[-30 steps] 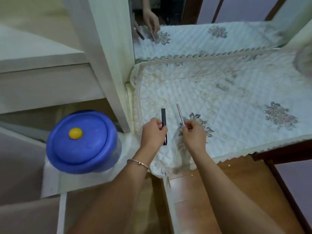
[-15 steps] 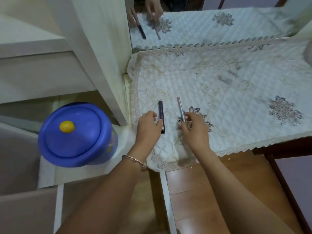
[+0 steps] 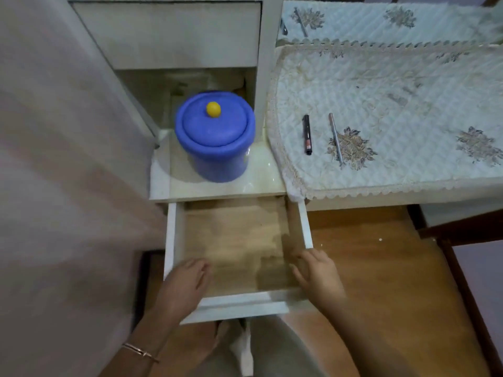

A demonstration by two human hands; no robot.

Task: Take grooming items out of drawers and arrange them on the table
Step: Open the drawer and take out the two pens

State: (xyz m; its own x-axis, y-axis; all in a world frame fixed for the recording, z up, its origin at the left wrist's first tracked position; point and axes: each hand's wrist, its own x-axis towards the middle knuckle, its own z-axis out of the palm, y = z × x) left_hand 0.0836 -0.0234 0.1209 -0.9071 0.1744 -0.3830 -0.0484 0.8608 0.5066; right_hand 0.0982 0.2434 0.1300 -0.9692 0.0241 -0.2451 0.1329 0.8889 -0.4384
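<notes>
A black pen-shaped cosmetic stick (image 3: 306, 134) and a thin pinkish-silver stick (image 3: 336, 140) lie side by side on the quilted white table cover (image 3: 394, 110), nobody touching them. Below, a white drawer (image 3: 236, 304) stands pulled out, its wooden bottom bare. My left hand (image 3: 183, 287) rests over the drawer's front left corner, fingers spread inside. My right hand (image 3: 318, 276) hovers at the front right corner, fingers apart and holding nothing.
A blue lidded tub with a yellow knob (image 3: 215, 136) stands on the glossy shelf above the drawer. A closed upper drawer (image 3: 168, 34) sits above that. A mirror (image 3: 381, 17) backs the table. Wooden floor (image 3: 381, 281) lies to the right, pale fabric on the left.
Both hands let go of the two sticks on the table cover and came down to the open drawer. My view swung left and down.
</notes>
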